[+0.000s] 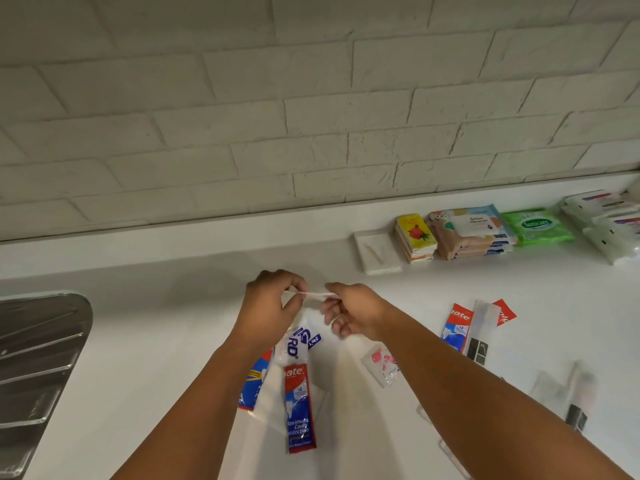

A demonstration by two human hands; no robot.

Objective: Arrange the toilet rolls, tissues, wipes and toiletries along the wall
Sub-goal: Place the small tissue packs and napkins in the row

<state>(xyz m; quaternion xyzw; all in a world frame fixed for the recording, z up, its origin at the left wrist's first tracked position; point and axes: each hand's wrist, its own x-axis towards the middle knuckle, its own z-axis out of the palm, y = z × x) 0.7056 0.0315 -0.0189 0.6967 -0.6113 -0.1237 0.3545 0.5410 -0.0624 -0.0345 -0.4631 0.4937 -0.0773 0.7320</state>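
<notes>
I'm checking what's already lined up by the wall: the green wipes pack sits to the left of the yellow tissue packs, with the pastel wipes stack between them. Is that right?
Not quite. The head view shows the green wipes pack to the right of the yellow tissue packs, not the left. The pastel wipes stack does sit between them.

1. A home kitchen or bathroom counter: a white worktop under a white brick-tile wall.
2. Left of the worktop, a ribbed steel drainer.
3. Wipes packs line its back edge.
</notes>
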